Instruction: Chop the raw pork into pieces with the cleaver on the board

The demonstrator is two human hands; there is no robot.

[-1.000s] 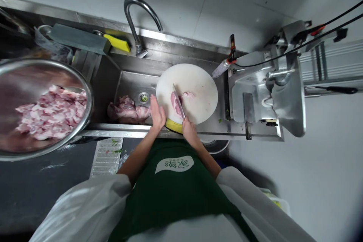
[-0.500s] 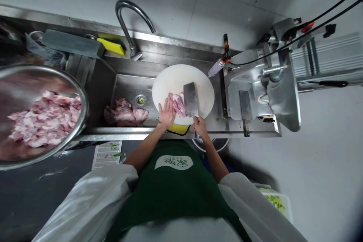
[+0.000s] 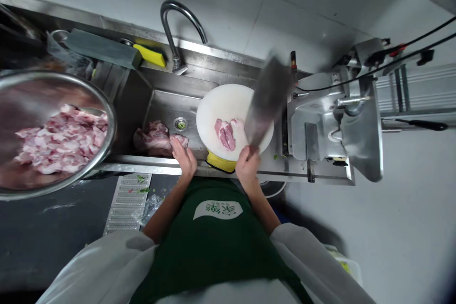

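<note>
A round white cutting board (image 3: 223,99) rests over the sink, with a piece of raw pink meat (image 3: 225,134) near its front edge. My right hand (image 3: 246,165) grips the handle of a cleaver (image 3: 267,99), raised and blurred above the board's right side. My left hand (image 3: 185,156) lies open on the sink's front rim, left of the board and beside a heap of raw meat (image 3: 156,138) in the sink.
A large steel bowl (image 3: 107,109) of cut meat pieces stands at the left. A faucet (image 3: 178,28), a yellow sponge (image 3: 151,54) and a grey block (image 3: 101,47) line the sink's back. A metal slicing machine (image 3: 335,114) stands at the right.
My right hand has lifted the cleaver off the meat and swung it up to the right. My left hand has left the meat and moved left onto the sink rim.
</note>
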